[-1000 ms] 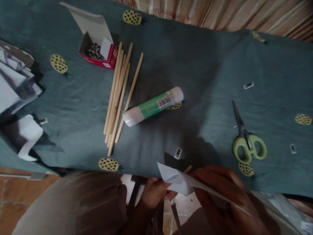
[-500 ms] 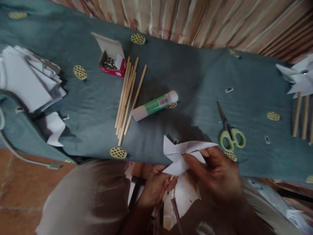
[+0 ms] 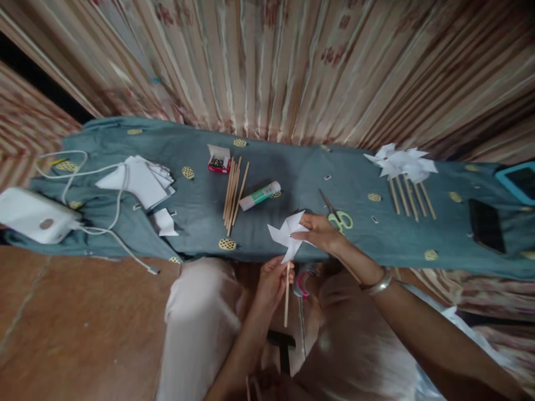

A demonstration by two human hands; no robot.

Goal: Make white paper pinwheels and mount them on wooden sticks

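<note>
Pinching a thin wooden stick (image 3: 286, 301), the left hand (image 3: 272, 278) is placed just under the white paper pinwheel (image 3: 288, 231), by the front edge of the tabletop (image 3: 200, 217); probably the stick is steadied by this grip. By the right hand (image 3: 320, 231) the paper pinwheel is pinched, with the thumb close to the metal pin (image 3: 290, 235) at its middle, perhaps so that the folded tips are not let loose. Whether the stick is joined to the pin behind the paper cannot be told. Beyond, scissors (image 3: 343, 220) and a glue stick (image 3: 261, 195) are laid, it seems, within easy reach. Farther, loose sticks (image 3: 234, 192) are gathered just beside an open red box (image 3: 219, 161), and other pinwheels (image 3: 390, 161) are grouped at the right, apparently for being separated from these materials.
</note>
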